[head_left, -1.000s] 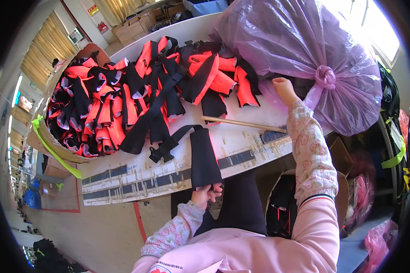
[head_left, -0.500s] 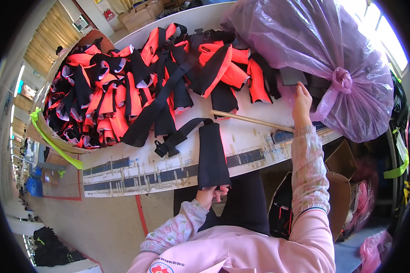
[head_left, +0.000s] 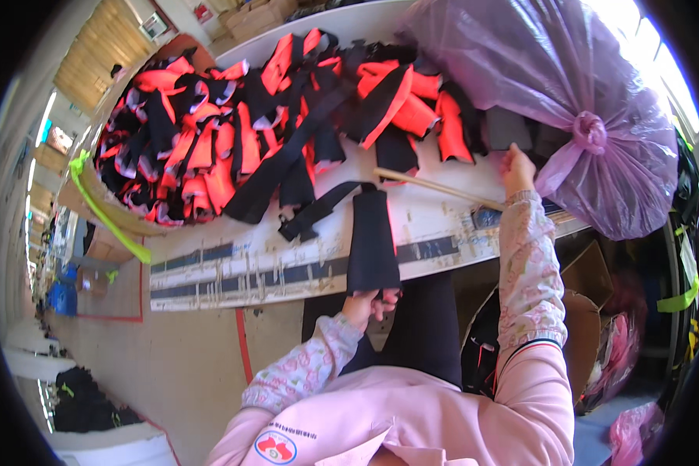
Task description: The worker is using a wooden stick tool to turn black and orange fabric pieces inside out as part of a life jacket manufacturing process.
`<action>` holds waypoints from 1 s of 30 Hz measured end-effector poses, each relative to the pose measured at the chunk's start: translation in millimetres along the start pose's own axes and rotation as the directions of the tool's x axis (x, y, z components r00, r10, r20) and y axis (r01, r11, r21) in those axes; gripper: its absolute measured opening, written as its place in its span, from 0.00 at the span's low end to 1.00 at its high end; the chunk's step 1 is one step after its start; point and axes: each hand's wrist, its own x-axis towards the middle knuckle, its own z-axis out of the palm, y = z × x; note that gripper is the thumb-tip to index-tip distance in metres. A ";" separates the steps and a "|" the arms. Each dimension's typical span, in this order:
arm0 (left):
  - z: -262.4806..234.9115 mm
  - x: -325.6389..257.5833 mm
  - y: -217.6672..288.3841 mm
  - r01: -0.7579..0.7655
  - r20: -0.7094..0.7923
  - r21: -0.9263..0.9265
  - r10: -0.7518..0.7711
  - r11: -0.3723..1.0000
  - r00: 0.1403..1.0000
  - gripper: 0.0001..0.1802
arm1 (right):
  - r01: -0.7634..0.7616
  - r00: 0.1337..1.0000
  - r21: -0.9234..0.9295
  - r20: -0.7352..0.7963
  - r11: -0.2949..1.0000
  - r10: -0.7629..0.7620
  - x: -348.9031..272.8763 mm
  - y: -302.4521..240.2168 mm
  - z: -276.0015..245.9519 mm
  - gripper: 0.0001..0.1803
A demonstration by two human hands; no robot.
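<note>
My left hand (head_left: 367,304) grips the near end of a black fabric piece (head_left: 371,242) that hangs over the front edge of the white table (head_left: 233,268). My right hand (head_left: 516,169) reaches across the table to the far end of a thin wooden stick (head_left: 435,187), beside a black fabric piece (head_left: 511,129) and a tied purple plastic bag (head_left: 567,101). Whether the fingers hold the stick I cannot tell. A heap of orange and black fabric pieces (head_left: 233,132) covers the far side of the table.
A yellow-green strap (head_left: 105,213) hangs at the table's left end. A cardboard box (head_left: 590,303) stands by my right side under the table. Red lines (head_left: 241,342) mark the floor. Pink bags (head_left: 637,431) lie at the lower right.
My right hand has pulled back from the purple bag toward the stick's end. The left hand keeps its grip on the black piece.
</note>
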 end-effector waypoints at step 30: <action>23.1 15.1 -8.1 -0.280 0.267 -0.271 0.352 0.921 0.897 0.13 | 0.953 -0.067 0.065 0.998 -0.296 0.003 -367.3 46.3 -25.9 0.21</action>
